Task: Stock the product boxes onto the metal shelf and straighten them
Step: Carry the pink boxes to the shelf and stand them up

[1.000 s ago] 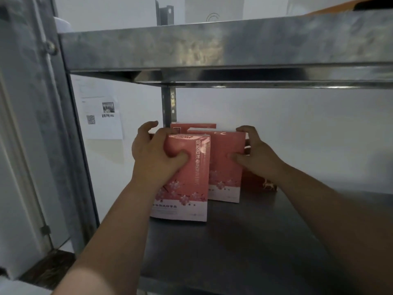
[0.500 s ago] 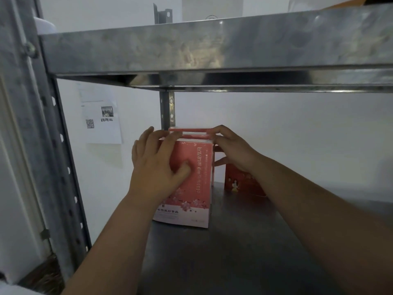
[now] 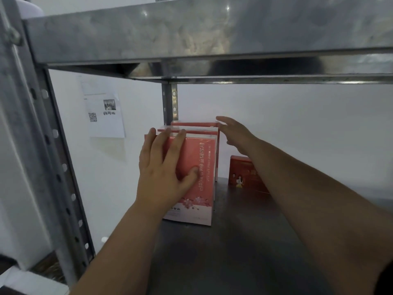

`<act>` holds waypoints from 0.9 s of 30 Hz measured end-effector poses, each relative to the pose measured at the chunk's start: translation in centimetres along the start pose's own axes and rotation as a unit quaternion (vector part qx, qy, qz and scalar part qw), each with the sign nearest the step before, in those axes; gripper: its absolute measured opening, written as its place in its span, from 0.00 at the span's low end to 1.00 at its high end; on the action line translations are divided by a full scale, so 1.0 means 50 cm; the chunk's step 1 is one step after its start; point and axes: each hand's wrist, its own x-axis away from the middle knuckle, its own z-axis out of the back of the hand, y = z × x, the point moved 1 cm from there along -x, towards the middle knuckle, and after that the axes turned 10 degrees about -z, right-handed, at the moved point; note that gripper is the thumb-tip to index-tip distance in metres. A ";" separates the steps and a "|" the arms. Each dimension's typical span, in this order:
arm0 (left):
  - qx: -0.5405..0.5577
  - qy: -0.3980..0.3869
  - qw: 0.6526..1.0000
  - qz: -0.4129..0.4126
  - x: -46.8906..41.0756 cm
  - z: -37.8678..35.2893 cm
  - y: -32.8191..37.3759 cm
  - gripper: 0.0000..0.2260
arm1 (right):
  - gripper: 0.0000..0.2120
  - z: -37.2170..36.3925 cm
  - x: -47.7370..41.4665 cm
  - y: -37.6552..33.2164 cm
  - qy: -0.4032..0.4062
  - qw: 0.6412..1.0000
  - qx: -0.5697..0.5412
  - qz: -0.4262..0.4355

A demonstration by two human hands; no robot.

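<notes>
Three pink product boxes [image 3: 202, 177] with a flower print stand upright in a row, front to back, at the left end of the metal shelf [image 3: 244, 252]. My left hand [image 3: 165, 169] lies flat on the face of the front box, fingers spread over its top edge, thumb pressed on the front. My right hand [image 3: 236, 133] hovers open by the right top corner of the back boxes, fingers stretched out; whether it touches them I cannot tell. A smaller, darker red box [image 3: 244, 173] stands behind my right forearm.
The upper shelf board [image 3: 212, 39] hangs low over the boxes. A perforated front upright [image 3: 42, 156] stands at the left, a rear upright [image 3: 170, 103] behind the boxes. A paper notice [image 3: 104, 116] is stuck on the white wall. Bare shelf surface stretches to the right.
The boxes, staggered a second ago, now stand lined up one behind the other. My right hand has lifted off the box tops and opened. My left hand has flattened against the front box.
</notes>
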 end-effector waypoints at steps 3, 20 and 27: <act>0.000 0.002 1.000 -0.005 0.002 -0.002 -0.002 0.36 | 0.13 -0.006 -0.003 -0.003 -0.001 0.998 -0.052 -0.017; -0.007 -0.003 1.000 -0.002 0.007 -0.004 -0.006 0.36 | 0.04 -0.005 0.019 0.002 -0.001 0.997 -0.078 0.006; -0.017 0.032 0.999 -0.040 0.011 0.017 0.007 0.32 | 0.25 0.004 0.062 0.003 0.004 1.000 -0.012 -0.012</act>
